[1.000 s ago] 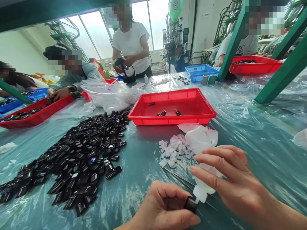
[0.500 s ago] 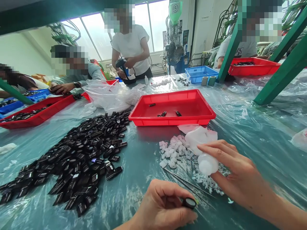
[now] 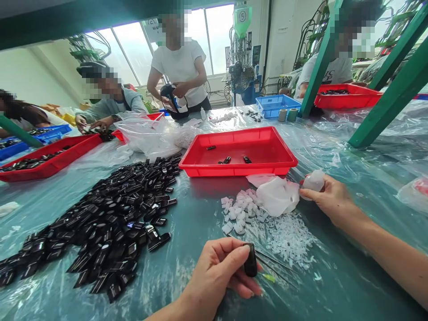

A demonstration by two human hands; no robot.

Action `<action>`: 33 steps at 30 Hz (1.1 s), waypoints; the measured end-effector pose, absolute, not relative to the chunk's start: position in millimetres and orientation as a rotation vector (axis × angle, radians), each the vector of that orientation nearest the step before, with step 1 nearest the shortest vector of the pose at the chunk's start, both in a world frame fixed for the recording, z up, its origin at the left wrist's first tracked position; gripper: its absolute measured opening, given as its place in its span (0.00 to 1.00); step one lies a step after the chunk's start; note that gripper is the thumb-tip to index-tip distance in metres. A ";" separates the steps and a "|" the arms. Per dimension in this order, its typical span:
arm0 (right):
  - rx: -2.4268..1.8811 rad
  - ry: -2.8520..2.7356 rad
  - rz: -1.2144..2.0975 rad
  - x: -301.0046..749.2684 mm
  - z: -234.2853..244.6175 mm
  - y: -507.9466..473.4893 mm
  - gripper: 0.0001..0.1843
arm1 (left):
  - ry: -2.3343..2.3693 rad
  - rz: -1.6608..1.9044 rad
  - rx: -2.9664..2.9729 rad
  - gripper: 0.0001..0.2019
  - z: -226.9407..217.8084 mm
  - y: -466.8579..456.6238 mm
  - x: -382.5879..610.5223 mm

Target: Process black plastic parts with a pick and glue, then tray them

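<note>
My left hand [image 3: 224, 269] pinches a small black glossy plastic part [image 3: 250, 261] between thumb and fingers, low in the middle of the view. In my right hand [image 3: 334, 196], off to the right, is a small translucent white bottle [image 3: 313, 180], tilted, its far end partly hidden. A crumpled white cloth [image 3: 278, 196] lies just left of that hand. Between the hands are a heap of small white flat pieces [image 3: 239, 211] and a scatter of tiny white bits [image 3: 292, 238]. Thin metal tweezers [image 3: 272, 264] lie close to my left hand, beside a yellow-green scrap [image 3: 268, 277].
A large pile of black parts [image 3: 110, 214] covers the table's left side. Ahead stands a red tray [image 3: 240, 170] with a few black parts in it. A clear plastic bag [image 3: 147, 133] lies behind the pile. Green posts [image 3: 388, 98] rise at right. Several people work around the table.
My right hand has moved right and away from me with the white bottle, off the tiny bits. My left hand has risen slightly and turned the black part upright.
</note>
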State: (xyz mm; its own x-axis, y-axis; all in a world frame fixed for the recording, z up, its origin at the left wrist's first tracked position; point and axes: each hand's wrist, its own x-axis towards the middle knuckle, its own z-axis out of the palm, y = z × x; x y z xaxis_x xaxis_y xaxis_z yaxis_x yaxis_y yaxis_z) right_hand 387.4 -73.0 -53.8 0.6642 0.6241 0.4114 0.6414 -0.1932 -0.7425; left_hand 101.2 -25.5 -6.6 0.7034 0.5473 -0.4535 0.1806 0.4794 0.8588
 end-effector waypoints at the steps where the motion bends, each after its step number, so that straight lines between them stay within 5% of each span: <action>1: -1.890 -0.976 0.024 388.3 -55.2 -72.7 0.14 | 0.795 0.256 1.069 0.15 -6.7 -25.3 101.2; 9: -1.987 -0.808 -0.175 365.2 -9.7 -84.7 0.44 | 0.863 0.289 1.175 0.14 -3.4 -24.6 103.3; 12: -1.814 -1.060 -0.460 332.8 6.0 -96.2 0.28 | 0.880 0.310 1.237 0.12 -4.1 -24.4 103.0; 15: -1.526 -1.584 -0.336 301.0 0.6 -101.9 0.06 | 0.912 0.321 1.259 0.12 -5.5 -23.8 102.8; 19: -1.550 -1.874 -0.104 282.7 -24.1 -94.6 0.08 | 0.918 0.305 1.293 0.12 -5.5 -23.6 103.1; 33: -1.831 -1.889 -0.135 281.7 -35.8 -75.6 0.08 | 0.852 0.263 1.408 0.09 -16.1 -27.1 103.7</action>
State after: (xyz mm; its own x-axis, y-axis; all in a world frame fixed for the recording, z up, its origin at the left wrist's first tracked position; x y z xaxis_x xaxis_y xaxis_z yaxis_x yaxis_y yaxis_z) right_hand 281.7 -75.6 -35.8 0.0313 0.9091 0.4153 0.9591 0.0896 -0.2685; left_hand 103.7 -27.1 -16.1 0.6860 0.6306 -0.3629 0.3159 0.1911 0.9293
